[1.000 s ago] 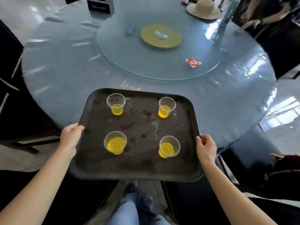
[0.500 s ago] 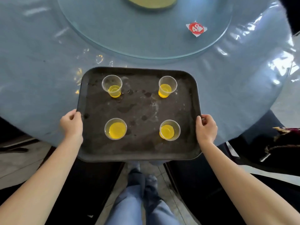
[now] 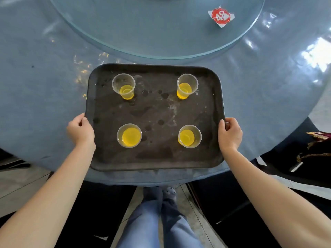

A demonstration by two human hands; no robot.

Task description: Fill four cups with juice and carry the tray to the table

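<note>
A dark rectangular tray (image 3: 154, 158) lies over the near part of the round blue table (image 3: 35, 86), its near edge just inside the table's rim. Several clear plastic cups with yellow juice stand on it: far left cup (image 3: 124, 86), far right cup (image 3: 187, 86), near left cup (image 3: 129, 135), near right cup (image 3: 189, 136). My left hand (image 3: 81, 130) grips the tray's left rim, thumb on top. My right hand (image 3: 230, 133) grips the right rim the same way. Dark wet spots mark the tray floor.
A glass turntable (image 3: 161, 33) covers the table's middle, with a red number tag (image 3: 220, 16) on it. Dark chairs (image 3: 232, 203) stand under the table's near edge on both sides of my legs (image 3: 157, 221). A dark embroidered cloth (image 3: 315, 149) lies at right.
The tray has moved forward over the table, its near edge now inside the table's rim. Both hands kept their hold on the rims. The view tilted further down.
</note>
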